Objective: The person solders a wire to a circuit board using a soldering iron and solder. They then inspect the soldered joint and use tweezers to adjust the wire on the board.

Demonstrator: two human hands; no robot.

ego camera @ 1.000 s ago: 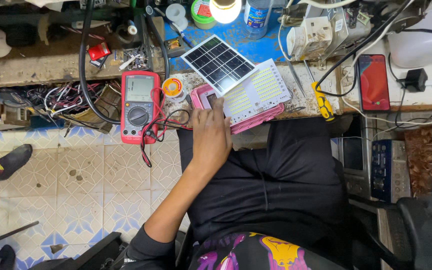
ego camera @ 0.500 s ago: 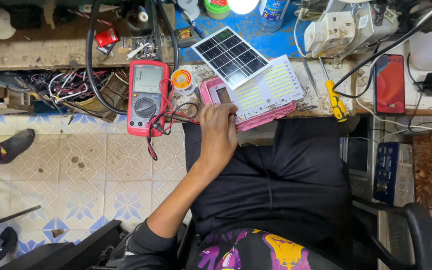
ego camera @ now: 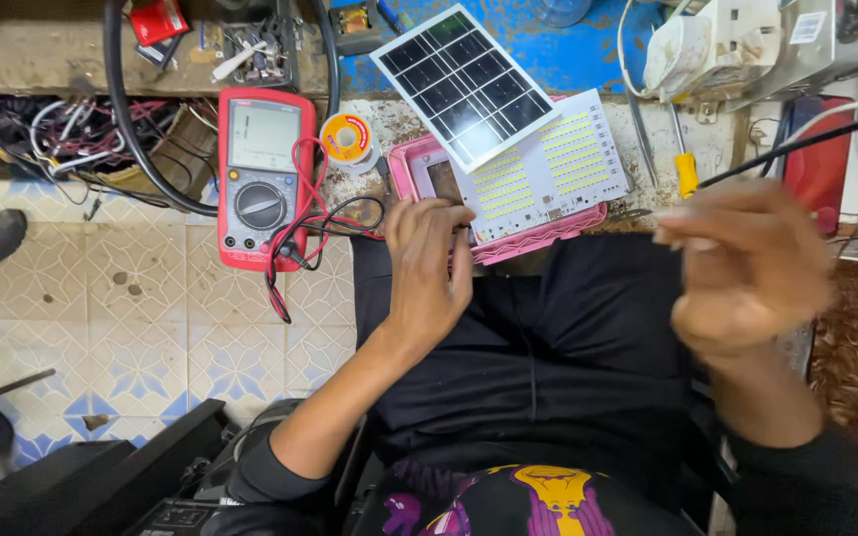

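My left hand [ego camera: 429, 273] lies with its fingers spread on the near left corner of a pink lamp casing [ego camera: 540, 241] at the bench edge. A white LED board [ego camera: 553, 169] sits in the casing, and a small dark solar panel [ego camera: 464, 84] lies tilted on top of it. My right hand [ego camera: 747, 268] hovers blurred over my lap, to the right of the casing, with its fingers curled together. A thin black wire [ego camera: 806, 144] runs from near its fingertips up to the right. Whether the hand grips it is unclear.
A red multimeter [ego camera: 262, 179] with red and black leads lies left of the casing, next to a solder spool [ego camera: 347, 139]. A yellow-handled screwdriver [ego camera: 685, 171], a white socket block [ego camera: 717, 50] and a red flat device [ego camera: 821, 164] lie right. Tangled wires [ego camera: 62, 139] fill the left shelf.
My right hand has come into view from the right and is moving, blurred. My left hand stays on the pink casing. The view has shifted down and closer to the bench.
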